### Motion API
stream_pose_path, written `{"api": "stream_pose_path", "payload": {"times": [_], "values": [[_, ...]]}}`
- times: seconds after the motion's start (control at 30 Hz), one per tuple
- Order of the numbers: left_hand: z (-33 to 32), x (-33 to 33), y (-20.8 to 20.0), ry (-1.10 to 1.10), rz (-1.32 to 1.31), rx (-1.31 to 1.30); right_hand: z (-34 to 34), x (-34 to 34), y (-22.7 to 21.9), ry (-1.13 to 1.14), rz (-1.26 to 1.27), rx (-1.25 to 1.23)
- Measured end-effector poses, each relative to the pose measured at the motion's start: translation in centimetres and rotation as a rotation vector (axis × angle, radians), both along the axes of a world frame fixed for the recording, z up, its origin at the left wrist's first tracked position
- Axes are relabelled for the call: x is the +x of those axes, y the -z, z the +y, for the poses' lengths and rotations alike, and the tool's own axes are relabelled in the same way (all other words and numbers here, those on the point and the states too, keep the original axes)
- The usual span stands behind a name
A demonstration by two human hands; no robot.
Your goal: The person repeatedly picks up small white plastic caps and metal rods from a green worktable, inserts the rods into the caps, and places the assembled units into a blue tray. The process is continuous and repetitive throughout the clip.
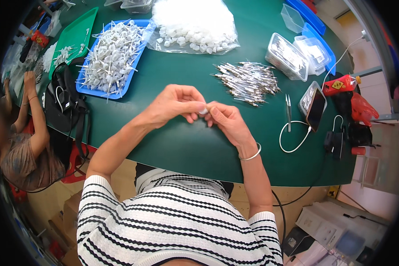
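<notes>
My left hand and my right hand meet above the green tabletop. Between their fingertips they pinch a small whitish plastic cap; the fingers cover most of it, and whether anything else is in them I cannot tell. Beyond my right hand lies a pile of thin metal-and-white rods. Past my left hand, a blue tray is heaped with white caps on thin stems. At the far middle, a clear plastic bag holds many loose whitish caps.
To the right are tweezers, a phone on a clear box, a white cable, plastic containers and a red bottle. A black bag and a green tray lie left, near another person.
</notes>
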State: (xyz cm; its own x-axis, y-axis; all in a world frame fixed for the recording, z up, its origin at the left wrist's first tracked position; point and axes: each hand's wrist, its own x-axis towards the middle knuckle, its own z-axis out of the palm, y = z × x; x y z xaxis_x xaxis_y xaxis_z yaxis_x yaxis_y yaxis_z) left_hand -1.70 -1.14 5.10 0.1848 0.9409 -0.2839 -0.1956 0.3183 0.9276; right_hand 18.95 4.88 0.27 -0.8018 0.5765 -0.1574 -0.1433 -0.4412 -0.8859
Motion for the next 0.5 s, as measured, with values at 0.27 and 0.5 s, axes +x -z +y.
{"api": "stream_pose_path", "payload": {"times": [0.27,0.5], "values": [[-0.3,-12.9,-3.6,-0.674,1.093,0.638,3.3,6.1,-2.2,0.592,-0.826,1.391],[-0.9,-19.6,-3.0,-0.633,1.758,0.537,3.5,5.7,-1.4,0.483,-0.905,1.494]]}}
